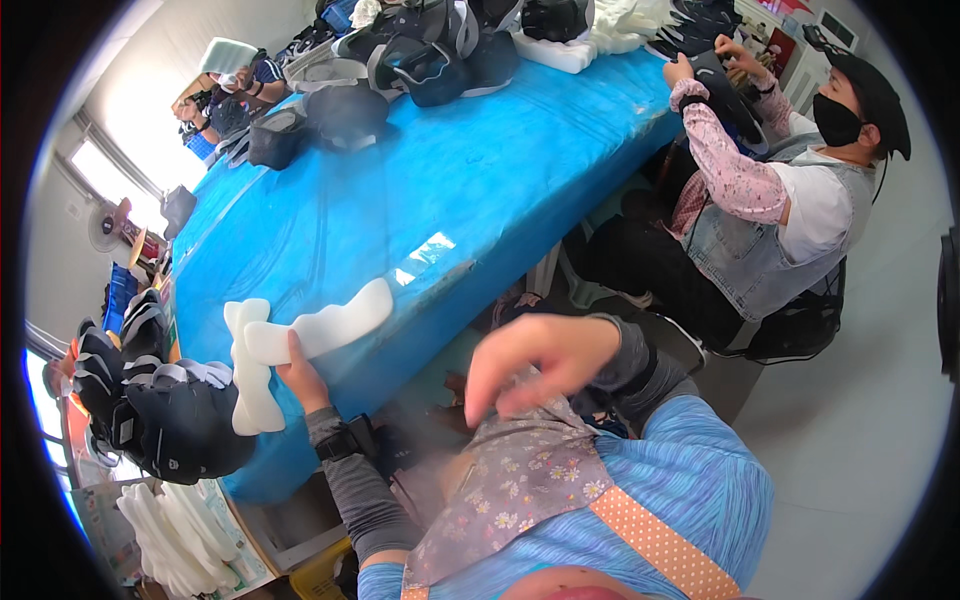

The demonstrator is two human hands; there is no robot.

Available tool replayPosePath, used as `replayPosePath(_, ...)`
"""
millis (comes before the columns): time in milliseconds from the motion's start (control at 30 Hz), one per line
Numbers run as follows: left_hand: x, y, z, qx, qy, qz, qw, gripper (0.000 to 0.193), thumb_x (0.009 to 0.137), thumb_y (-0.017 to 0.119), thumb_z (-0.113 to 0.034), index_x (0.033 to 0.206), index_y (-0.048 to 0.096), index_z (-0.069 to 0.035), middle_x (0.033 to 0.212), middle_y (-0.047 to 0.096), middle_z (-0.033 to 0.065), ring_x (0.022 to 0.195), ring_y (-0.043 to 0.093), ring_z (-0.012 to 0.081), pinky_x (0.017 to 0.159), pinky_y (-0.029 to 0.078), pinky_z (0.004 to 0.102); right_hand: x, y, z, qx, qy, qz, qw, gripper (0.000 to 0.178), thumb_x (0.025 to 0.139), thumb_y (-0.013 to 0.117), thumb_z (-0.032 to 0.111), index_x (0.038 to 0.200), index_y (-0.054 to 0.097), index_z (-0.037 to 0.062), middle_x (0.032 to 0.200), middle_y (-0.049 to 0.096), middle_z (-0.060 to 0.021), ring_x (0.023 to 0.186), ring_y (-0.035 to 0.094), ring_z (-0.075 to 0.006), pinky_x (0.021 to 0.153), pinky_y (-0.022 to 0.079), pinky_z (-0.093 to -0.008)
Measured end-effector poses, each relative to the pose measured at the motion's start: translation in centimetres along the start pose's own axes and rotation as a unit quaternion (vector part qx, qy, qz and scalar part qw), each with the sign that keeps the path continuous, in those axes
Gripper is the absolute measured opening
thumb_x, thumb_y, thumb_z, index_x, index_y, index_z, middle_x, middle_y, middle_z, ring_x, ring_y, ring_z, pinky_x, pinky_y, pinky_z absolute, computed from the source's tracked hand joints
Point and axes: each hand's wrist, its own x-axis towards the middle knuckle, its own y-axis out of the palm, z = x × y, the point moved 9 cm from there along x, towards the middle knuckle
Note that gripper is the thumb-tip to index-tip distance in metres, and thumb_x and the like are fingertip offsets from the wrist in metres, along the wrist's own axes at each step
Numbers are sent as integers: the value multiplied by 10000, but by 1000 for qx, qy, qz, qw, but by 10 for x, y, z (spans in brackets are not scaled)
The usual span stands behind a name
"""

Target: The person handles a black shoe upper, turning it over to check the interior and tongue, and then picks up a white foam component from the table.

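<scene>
My left hand (302,378) grips a white wavy foam pad (325,325) by its lower edge, at the near left corner of the blue-covered table (480,190). The thumb or a finger shows over the pad's near face; the other fingers are hidden behind it. A second white foam pad (258,395) of like shape lies at the table's edge, partly behind the held one. Close to my chest, over the floral apron (520,480), hovers my right hand (540,362), slightly blurred. Its fingers are loosely bent with a gap between them, and nothing shows in them.
Dark shoe-like or cap-like pieces (430,70) crowd the table's far side, with white pads (555,50) beside them. More black pieces (180,420) are stacked at left, above white strips (180,540). A co-worker (800,200) sits at right; another person (235,95) is far left.
</scene>
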Motion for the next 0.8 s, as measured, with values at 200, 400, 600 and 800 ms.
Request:
replayPosePath(200,1,1,2,-1,-29,26,999,347,926,643,-220,1119,589,64,1086,622,96,969,579,162,884,441,309,21,85,74,164,-287,114,937,222,881,690,156,1002,635,-21,947,652,-128,917,608,-303,796,480,-390)
replayPosePath(400,0,7,-11,37,20,18,999,269,954,597,-227,984,627,38,937,626,36,818,562,124,719,459,304,26,97,77,206,-345,109,909,167,867,682,118,857,593,-23,751,582,-140,706,571,-328,647,458,-386)
replayPosePath(600,0,2,-2,38,-33,9,999,354,931,638,-219,1139,583,61,1112,619,95,988,576,172,896,438,310,29,93,81,211,-368,85,901,129,823,664,68,786,568,-9,692,541,-118,681,560,-322,605,443,-386)
replayPosePath(800,0,-2,-5,77,-47,-5,996,359,920,652,-234,1121,591,58,1093,627,93,980,580,171,881,442,311,39,89,64,261,-313,135,903,129,836,679,89,839,604,-16,761,588,-116,696,564,-308,639,446,-369)
